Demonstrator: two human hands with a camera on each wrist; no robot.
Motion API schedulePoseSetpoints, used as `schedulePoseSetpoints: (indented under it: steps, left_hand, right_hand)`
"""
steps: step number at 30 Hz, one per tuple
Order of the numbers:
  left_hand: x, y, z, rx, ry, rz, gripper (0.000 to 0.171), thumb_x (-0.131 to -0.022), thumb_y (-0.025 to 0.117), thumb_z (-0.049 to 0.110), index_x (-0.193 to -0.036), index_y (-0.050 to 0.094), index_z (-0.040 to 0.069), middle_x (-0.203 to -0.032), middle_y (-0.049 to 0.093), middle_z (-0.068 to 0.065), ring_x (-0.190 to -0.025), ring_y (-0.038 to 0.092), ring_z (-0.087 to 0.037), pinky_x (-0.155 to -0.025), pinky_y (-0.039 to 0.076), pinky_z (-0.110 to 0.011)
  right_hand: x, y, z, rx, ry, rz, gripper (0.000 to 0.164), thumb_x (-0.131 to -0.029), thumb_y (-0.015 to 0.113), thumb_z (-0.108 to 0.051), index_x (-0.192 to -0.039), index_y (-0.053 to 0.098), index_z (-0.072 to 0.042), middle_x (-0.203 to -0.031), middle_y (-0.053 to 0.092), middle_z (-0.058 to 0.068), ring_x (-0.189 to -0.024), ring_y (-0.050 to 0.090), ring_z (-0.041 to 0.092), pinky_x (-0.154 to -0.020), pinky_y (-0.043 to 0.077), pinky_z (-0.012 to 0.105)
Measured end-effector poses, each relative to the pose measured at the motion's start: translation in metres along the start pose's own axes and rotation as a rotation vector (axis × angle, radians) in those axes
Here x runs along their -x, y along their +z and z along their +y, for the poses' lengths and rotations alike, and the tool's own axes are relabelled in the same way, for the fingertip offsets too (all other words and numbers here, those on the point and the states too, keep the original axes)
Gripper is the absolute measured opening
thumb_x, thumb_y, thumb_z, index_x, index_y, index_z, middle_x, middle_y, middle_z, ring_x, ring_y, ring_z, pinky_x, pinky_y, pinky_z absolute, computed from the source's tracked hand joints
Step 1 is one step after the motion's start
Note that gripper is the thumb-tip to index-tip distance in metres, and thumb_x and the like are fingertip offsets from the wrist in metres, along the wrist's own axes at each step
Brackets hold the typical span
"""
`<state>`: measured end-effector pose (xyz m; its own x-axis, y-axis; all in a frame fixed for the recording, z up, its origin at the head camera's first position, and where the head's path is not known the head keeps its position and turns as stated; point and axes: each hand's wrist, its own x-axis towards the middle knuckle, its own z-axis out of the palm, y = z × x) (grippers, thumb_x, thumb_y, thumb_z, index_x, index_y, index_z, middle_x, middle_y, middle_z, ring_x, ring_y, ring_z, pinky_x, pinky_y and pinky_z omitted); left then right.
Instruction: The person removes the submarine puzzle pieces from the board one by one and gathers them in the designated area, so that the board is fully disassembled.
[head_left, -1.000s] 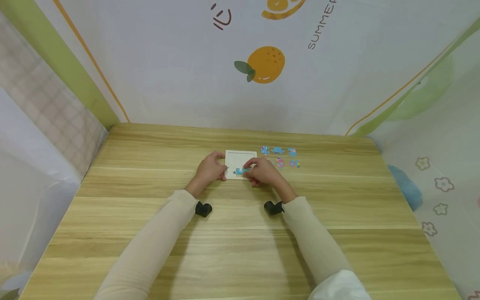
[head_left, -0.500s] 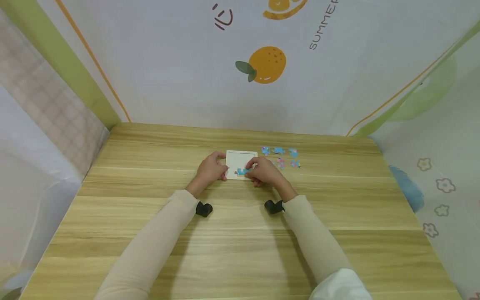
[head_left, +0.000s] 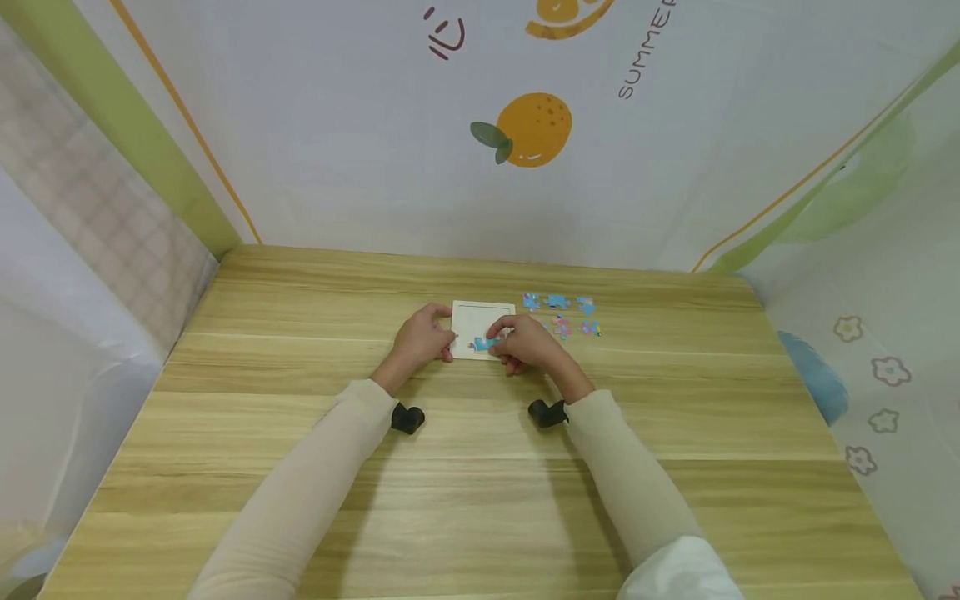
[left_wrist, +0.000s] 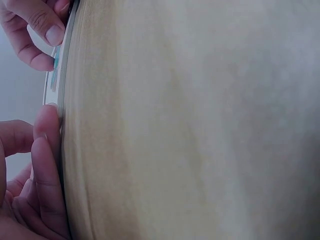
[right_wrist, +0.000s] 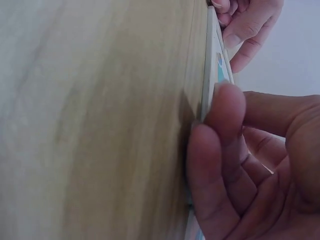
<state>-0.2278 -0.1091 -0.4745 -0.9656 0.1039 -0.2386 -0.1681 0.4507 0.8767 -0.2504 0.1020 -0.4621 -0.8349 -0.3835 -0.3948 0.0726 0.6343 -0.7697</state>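
A small white puzzle tray (head_left: 471, 321) with a thin line along its border lies flat on the table. My left hand (head_left: 420, 335) grips its left side, thumb near the lower corner and index finger farther up the edge. Blue jigsaw pieces (head_left: 481, 343) lie joined in a short strip along the tray's near edge. With thumb and index finger, my right hand (head_left: 528, 342) pinches the right end of that strip, partly covering it. The right wrist view shows a teal piece (right_wrist: 220, 74) just beyond the right fingertips, inside the tray's raised edge (right_wrist: 207, 75).
Several loose jigsaw pieces, among them a blue one (head_left: 557, 302) and a pink one (head_left: 561, 326), lie in two rows right of the tray. Black wrist mounts (head_left: 408, 418) hang below both sleeves. A white printed curtain (head_left: 360, 167) stands behind the wooden table (head_left: 300, 292).
My right index finger has shifted slightly left over the blue pieces since half a second ago. The left hand and the tray stay in place.
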Motion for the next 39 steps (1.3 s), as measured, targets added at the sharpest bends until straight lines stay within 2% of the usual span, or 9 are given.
schedulePoseSetpoints:
  steps: [8, 14, 22, 31, 39]
  left_hand:
    - [0.000, 0.000, 0.000, -0.010, 0.002, -0.008, 0.046, -0.092, 0.060, 0.009, -0.136, 0.047, 0.005, -0.067, 0.064, -0.005, -0.053, 0.065, -0.014, -0.051, 0.046, -0.022]
    - [0.000, 0.001, 0.000, -0.011, 0.011, -0.018, 0.046, -0.092, 0.059, 0.008, -0.136, 0.047, 0.004, -0.067, 0.063, -0.004, -0.052, 0.065, -0.014, -0.052, 0.048, -0.022]
    - [-0.001, 0.001, -0.001, -0.013, 0.020, -0.006, 0.046, -0.091, 0.059, 0.007, -0.135, 0.048, 0.003, -0.066, 0.063, -0.005, -0.052, 0.065, -0.014, -0.056, 0.053, -0.024]
    - [-0.001, 0.000, -0.001, -0.025, 0.017, 0.000, 0.045, -0.092, 0.059, 0.008, -0.135, 0.048, 0.004, -0.065, 0.063, -0.004, -0.051, 0.065, -0.013, -0.054, 0.049, -0.024]
    - [-0.001, 0.000, -0.001, -0.002, 0.001, 0.005, 0.046, -0.091, 0.060, 0.008, -0.135, 0.048, 0.005, -0.067, 0.064, -0.004, -0.052, 0.064, -0.013, -0.056, 0.051, -0.023]
  right_hand:
    - [-0.002, 0.000, -0.001, 0.012, -0.009, -0.031, 0.022, -0.091, 0.065, -0.010, -0.111, 0.058, -0.006, -0.064, 0.057, 0.006, -0.047, 0.059, 0.016, -0.051, 0.054, 0.030]
    - [-0.001, -0.005, -0.003, 0.001, -0.002, -0.072, 0.021, -0.090, 0.065, -0.010, -0.107, 0.055, -0.003, -0.067, 0.058, 0.007, -0.048, 0.061, 0.016, -0.053, 0.055, 0.031]
    - [0.002, -0.013, 0.000, -0.093, 0.006, -0.120, 0.015, -0.094, 0.061, -0.014, -0.101, 0.055, -0.003, -0.072, 0.060, 0.006, -0.050, 0.062, 0.014, -0.055, 0.055, 0.029]
    - [0.017, -0.035, 0.011, -0.137, -0.027, -0.068, 0.016, -0.094, 0.064, -0.016, -0.094, 0.054, -0.004, -0.080, 0.065, 0.012, -0.053, 0.061, 0.016, -0.058, 0.056, 0.032]
    - [0.027, -0.056, 0.038, -0.196, -0.029, 0.025, 0.022, -0.097, 0.059, -0.016, -0.116, 0.059, -0.004, -0.078, 0.060, 0.008, -0.054, 0.056, 0.016, -0.059, 0.054, 0.032]
